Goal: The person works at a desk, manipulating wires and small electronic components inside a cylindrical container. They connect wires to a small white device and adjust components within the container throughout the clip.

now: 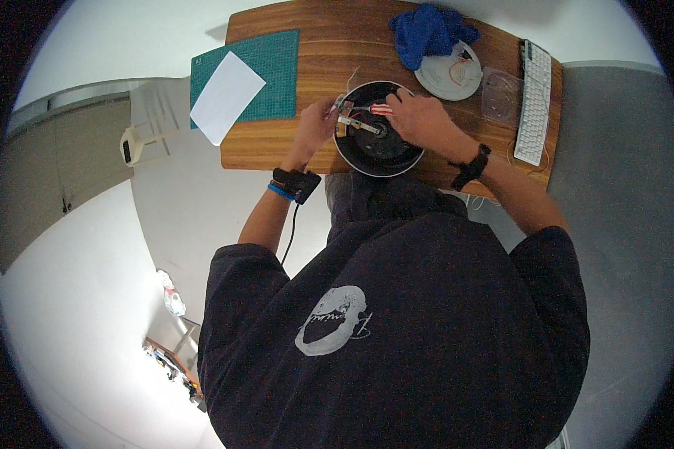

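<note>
Mid-screwing, it seemed: right hand (419,116) gripped a screwdriver (380,109) inside the black dish (378,146); left hand (318,123) pinched a metal bracket (342,105); next needs steady alignment

Round black pan (377,144) with red-handled screwdriver (380,109) inside

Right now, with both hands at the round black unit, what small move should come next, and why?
Probably a short turn of the screwdriver by the right hand: its tip points into the middle of the black unit, where a metal bracket lies, and the left hand already steadies that bracket's end.
</note>
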The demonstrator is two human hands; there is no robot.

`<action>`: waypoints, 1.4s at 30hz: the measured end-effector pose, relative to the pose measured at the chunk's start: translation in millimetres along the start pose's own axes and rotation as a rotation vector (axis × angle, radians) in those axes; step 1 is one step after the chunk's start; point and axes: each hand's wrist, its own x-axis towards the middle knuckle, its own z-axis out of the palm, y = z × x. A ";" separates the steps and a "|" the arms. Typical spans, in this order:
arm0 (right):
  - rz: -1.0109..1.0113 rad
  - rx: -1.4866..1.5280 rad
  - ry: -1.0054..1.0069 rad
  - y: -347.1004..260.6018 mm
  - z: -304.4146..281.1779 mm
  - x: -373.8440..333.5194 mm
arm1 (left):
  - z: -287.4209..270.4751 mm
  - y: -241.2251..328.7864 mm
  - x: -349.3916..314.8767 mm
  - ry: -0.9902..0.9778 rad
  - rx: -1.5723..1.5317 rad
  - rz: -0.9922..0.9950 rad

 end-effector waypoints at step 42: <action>0.034 0.016 0.032 4.4 23.5 -10.1 | -6.3 10.1 2.2 0.006 0.026 -0.027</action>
